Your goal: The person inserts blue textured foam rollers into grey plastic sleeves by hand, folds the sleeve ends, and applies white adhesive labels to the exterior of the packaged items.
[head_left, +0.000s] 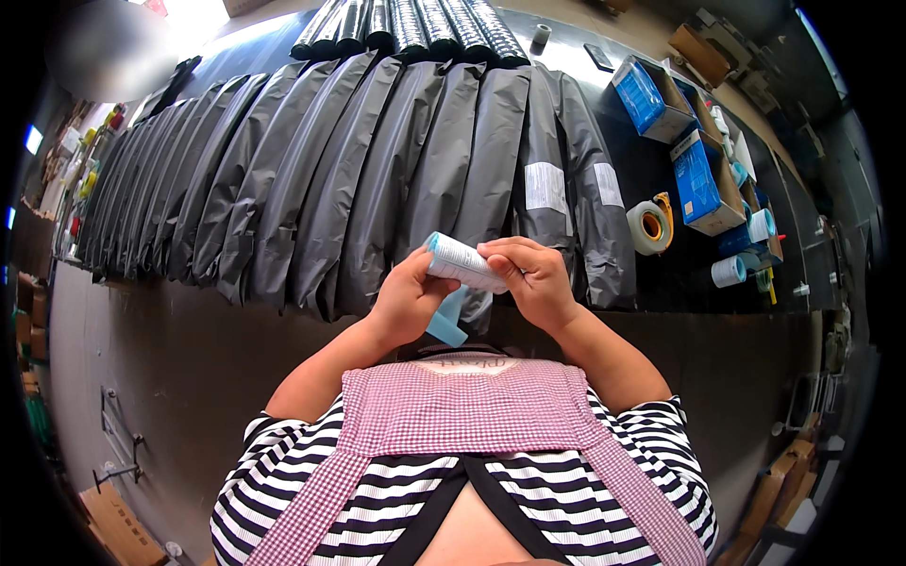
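Observation:
A roll of white printed labels [464,262] with a light blue core is held between my two hands, above the near edge of the table. My left hand [408,297] is closed round its left end. At the right end, the thumb and fingers of my right hand [534,275] pinch the roll; whether a loose label is between them I cannot tell. A light blue backing strip [446,327] hangs below the roll. Just beyond my hands lie long grey plastic bags [354,179] in a row. White labels [545,186] are stuck on the two rightmost bags.
Right of the bags, a tape roll [649,227] stands on the dark table [651,278]. Blue boxes [703,184], more label rolls [729,272] and a phone [597,57] lie farther right. Shiny black-wrapped rolls [406,28] are lined up behind the bags.

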Available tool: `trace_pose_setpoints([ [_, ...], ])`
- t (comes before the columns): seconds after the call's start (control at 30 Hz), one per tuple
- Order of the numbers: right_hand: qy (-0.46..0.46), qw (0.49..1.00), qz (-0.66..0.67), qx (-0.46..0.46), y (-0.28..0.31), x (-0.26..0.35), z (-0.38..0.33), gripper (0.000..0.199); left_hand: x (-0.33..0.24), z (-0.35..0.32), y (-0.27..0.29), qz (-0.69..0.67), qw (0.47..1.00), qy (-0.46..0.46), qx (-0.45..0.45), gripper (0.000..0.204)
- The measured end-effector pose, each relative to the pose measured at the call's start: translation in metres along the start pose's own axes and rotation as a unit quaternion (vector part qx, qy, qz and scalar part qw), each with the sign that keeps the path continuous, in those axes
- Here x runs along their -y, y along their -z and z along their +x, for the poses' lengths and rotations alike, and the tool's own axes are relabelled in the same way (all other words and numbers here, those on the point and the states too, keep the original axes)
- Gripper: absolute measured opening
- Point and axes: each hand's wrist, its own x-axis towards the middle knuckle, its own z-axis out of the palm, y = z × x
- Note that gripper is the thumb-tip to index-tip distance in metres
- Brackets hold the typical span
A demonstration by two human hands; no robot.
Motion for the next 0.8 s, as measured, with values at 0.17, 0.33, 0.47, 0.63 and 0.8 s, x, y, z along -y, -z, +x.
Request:
trace_pose_setpoints([
  [0.17, 0.1, 0.991, -0.088, -0.028, -0.004, 0.008, 0.003, 0.028, 0.009, 0.001, 0.006, -0.099, 0.986, 0.134, 0.0, 0.024],
  [0.33, 0.036, 0.999, -0.02, -0.029, -0.007, 0.004, 0.007, 0.026, 0.012, 0.007, 0.001, -0.144, 0.984, 0.102, 0.001, 0.024],
  [0.47, 0.004, 0.998, 0.061, -0.029, 0.0, -0.012, 0.016, 0.022, 0.007, 0.016, -0.006, -0.105, 0.99, 0.093, -0.021, 0.022],
  [0.63, -0.328, 0.918, 0.192, 0.113, 0.065, -0.074, 0.063, 0.024, 0.018, 0.034, -0.005, 0.048, 0.994, 0.082, 0.054, 0.016],
  [0.8, -0.315, 0.924, 0.198, -0.092, 0.186, -0.115, 0.128, 0.023, 0.04, 0.055, -0.024, 0.296, 0.939, -0.109, 0.137, 0.018],
])
